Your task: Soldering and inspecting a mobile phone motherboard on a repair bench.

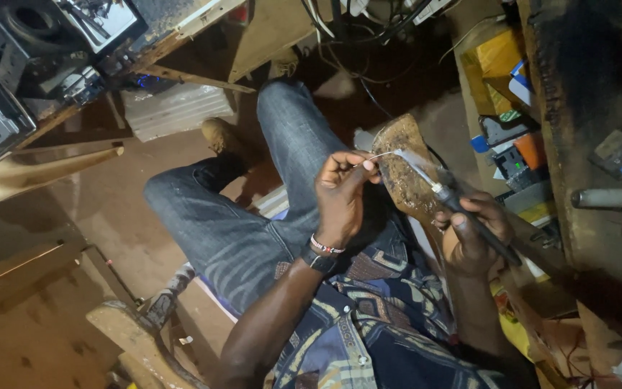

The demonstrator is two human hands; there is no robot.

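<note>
Soldering iron [462, 209] is lying in my right hand [473, 234], fingers clenched, tip pointing up-left over the wooden board's [401, 162] edge. My left hand [341, 194] is pinching the thin wire [379, 155] meeting that tip.

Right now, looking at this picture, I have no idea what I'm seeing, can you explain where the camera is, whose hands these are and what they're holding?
There is no machine here. The single picture comes from a camera worn on a person's head, looking down at their own lap and hands. The person sits in blue denim jeans above a brown dirt floor. The left hand pinches a thin silvery wire between its fingers. The right hand grips a dark-handled soldering iron, its metal tip meeting the wire. Under the tip lies a scorched brown wooden board, seemingly propped on the knee. A cluttered wooden workbench runs along the right side.
</note>
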